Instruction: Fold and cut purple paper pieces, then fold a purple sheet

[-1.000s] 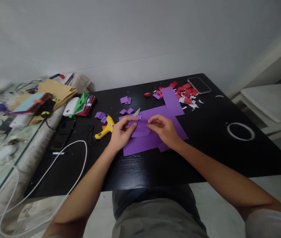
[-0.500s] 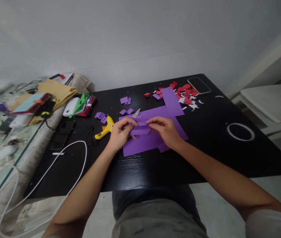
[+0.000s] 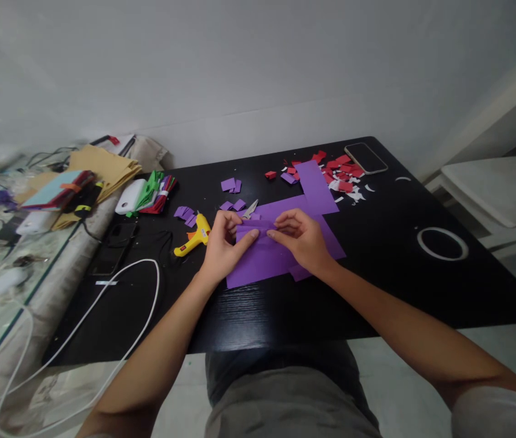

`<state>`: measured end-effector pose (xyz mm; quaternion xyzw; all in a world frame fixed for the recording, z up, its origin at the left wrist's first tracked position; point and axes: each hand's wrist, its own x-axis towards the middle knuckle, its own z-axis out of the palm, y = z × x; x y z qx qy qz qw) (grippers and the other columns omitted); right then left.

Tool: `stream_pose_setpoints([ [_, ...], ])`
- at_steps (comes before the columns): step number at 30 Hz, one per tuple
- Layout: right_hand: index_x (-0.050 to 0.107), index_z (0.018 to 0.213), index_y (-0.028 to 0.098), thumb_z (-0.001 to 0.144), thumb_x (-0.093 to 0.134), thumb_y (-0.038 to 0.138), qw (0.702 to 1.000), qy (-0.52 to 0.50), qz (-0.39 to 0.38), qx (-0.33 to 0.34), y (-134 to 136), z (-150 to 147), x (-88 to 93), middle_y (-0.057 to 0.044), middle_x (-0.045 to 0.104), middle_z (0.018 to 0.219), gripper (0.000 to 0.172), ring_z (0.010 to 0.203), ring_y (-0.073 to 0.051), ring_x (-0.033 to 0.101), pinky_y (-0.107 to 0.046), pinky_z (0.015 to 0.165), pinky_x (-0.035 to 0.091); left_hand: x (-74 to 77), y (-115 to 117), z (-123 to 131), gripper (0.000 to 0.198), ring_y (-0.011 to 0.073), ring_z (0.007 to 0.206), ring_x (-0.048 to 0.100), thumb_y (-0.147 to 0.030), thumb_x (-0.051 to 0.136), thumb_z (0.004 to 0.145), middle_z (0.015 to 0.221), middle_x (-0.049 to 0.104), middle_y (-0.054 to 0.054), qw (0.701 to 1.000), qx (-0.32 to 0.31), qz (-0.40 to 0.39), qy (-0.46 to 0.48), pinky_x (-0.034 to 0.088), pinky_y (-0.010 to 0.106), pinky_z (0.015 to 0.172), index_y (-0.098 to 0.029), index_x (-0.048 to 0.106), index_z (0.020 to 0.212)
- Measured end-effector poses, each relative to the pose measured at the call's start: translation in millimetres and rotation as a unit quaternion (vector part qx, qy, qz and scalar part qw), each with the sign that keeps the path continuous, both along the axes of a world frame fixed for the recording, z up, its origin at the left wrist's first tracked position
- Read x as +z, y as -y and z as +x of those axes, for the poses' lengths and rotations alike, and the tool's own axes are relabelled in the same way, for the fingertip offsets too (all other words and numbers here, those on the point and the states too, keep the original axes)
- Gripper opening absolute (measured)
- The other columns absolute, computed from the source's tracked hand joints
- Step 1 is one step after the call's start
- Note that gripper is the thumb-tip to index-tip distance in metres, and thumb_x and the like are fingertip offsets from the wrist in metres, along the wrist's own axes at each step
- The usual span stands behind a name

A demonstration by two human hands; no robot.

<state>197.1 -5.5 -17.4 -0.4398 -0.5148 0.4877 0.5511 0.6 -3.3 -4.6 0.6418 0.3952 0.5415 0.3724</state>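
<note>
Between my two hands is a folded strip of purple paper (image 3: 258, 225), held just above larger purple sheets (image 3: 267, 261) on the black table. My left hand (image 3: 225, 242) pinches its left end, thumb on the near side and fingers curled behind. At the right end, my right hand (image 3: 301, 238) grips it between thumb and fingertips. Scissors (image 3: 251, 208) lie just beyond the strip, their handles hidden. Left of my left hand rests a yellow glue gun (image 3: 195, 236). Small cut purple pieces (image 3: 185, 214) lie beyond it.
A purple strip (image 3: 316, 187) and red and white paper scraps (image 3: 343, 176) lie at the back right, beside a phone (image 3: 366, 158). A white ring (image 3: 442, 243) is farther right. A white cable (image 3: 155, 286) loops at the left, near bundled coloured papers (image 3: 160, 193).
The folded strip has turned in my hands and now shows less of its near flap. My left thumb has stretched across it to the right; both hands stay in about the same place.
</note>
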Motion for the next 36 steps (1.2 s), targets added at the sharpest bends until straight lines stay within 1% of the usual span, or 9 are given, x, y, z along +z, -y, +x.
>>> stream_pose_setpoints([
  [4, 0.065, 0.096, 0.025, 0.071, 0.091, 0.039, 1.000, 0.016, 0.010, 0.001, 1.8, 0.3, 1.0, -0.003, 0.075, 0.089, 0.039, 0.091, -0.023, 0.075, -0.041, 0.088, 0.062, -3.1, -1.2, 1.8, 0.055, 0.0147, 0.068, 0.066, -0.040, 0.086, 0.082, 0.084, 0.068, -0.002, 0.999, -0.017, -0.047, 0.014, 0.051, 0.026, 0.061, -0.026, 0.052, 0.122],
  [6, 0.067, 0.096, 0.025, 0.071, 0.090, 0.038, 1.000, 0.015, 0.013, 0.000, 2.6, 0.3, 2.0, -0.003, 0.076, 0.091, 0.037, 0.092, -0.023, 0.075, -0.041, 0.089, 0.063, -3.1, -1.6, 0.1, 0.059, 0.0167, 0.074, 0.069, -0.039, 0.088, 0.079, 0.090, 0.071, 0.001, 0.999, -0.014, -0.047, -0.004, 0.054, 0.029, 0.065, -0.026, 0.056, 0.127],
  [10, 0.071, 0.097, 0.024, 0.071, 0.091, 0.037, 1.000, 0.005, 0.009, 0.010, 3.4, -0.1, 3.7, -0.004, 0.078, 0.095, 0.036, 0.096, -0.023, 0.076, -0.041, 0.092, 0.062, -1.7, -1.8, -3.2, 0.036, 0.0190, 0.089, 0.071, -0.040, 0.087, 0.080, 0.099, 0.075, 0.004, 0.998, 0.001, -0.017, -0.062, 0.057, 0.033, 0.080, -0.022, 0.070, 0.106],
  [13, 0.075, 0.098, 0.023, 0.073, 0.089, 0.040, 0.999, 0.003, 0.002, 0.032, 3.1, -0.7, 3.6, -0.005, 0.079, 0.096, 0.033, 0.095, -0.023, 0.076, -0.042, 0.093, 0.062, 0.1, -0.5, -3.2, 0.027, 0.0188, 0.087, 0.071, -0.040, 0.085, 0.082, 0.093, 0.076, 0.004, 0.997, 0.011, -0.011, -0.080, 0.056, 0.032, 0.081, -0.020, 0.074, 0.096],
  [18, 0.078, 0.090, 0.024, 0.075, 0.087, 0.048, 0.999, 0.012, 0.003, 0.052, 2.2, -0.8, 1.3, -0.004, 0.080, 0.090, 0.029, 0.089, -0.024, 0.076, -0.042, 0.087, 0.063, 4.2, 2.3, -1.6, 0.022, 0.0176, 0.082, 0.069, -0.037, 0.086, 0.080, 0.088, 0.077, 0.002, 0.996, 0.021, -0.016, -0.082, 0.053, 0.030, 0.076, -0.020, 0.076, 0.091],
  [24, 0.078, 0.090, 0.024, 0.079, 0.084, 0.049, 0.998, 0.039, 0.015, 0.042, 2.5, 0.3, 1.4, -0.004, 0.080, 0.091, 0.028, 0.088, -0.023, 0.075, -0.041, 0.086, 0.062, 4.8, 1.8, -2.6, 0.018, 0.0130, 0.062, 0.058, -0.038, 0.082, 0.083, 0.079, 0.076, 0.001, 0.994, 0.013, -0.039, -0.105, 0.042, 0.026, 0.058, -0.021, 0.080, 0.091],
  [26, 0.077, 0.090, 0.024, 0.079, 0.084, 0.049, 0.998, 0.039, 0.017, 0.043, 3.4, -0.1, 2.0, -0.004, 0.079, 0.090, 0.028, 0.088, -0.023, 0.075, -0.040, 0.085, 0.061, 4.8, 1.9, -2.8, 0.017, 0.0127, 0.061, 0.057, -0.038, 0.080, 0.084, 0.078, 0.075, 0.001, 0.992, 0.012, -0.039, -0.116, 0.041, 0.026, 0.057, -0.021, 0.080, 0.090],
  [33, 0.076, 0.088, 0.024, 0.079, 0.083, 0.049, 0.997, 0.045, 0.017, 0.053, 6.1, -1.7, 3.3, -0.003, 0.077, 0.088, 0.028, 0.086, -0.023, 0.073, -0.038, 0.082, 0.059, 6.8, 4.6, -1.4, 0.019, 0.0141, 0.068, 0.060, -0.039, 0.078, 0.086, 0.081, 0.075, 0.001, 0.991, 0.000, -0.041, -0.124, 0.045, 0.026, 0.063, -0.020, 0.078, 0.089],
  [36, 0.076, 0.087, 0.024, 0.078, 0.084, 0.047, 0.998, 0.043, 0.011, 0.048, 4.4, -0.5, 4.1, -0.003, 0.077, 0.087, 0.026, 0.085, -0.023, 0.073, -0.038, 0.081, 0.059, 7.7, 4.4, -1.8, 0.022, 0.0134, 0.065, 0.058, -0.040, 0.078, 0.085, 0.078, 0.073, 0.001, 0.992, -0.003, -0.054, -0.114, 0.043, 0.025, 0.059, -0.019, 0.077, 0.088],
])
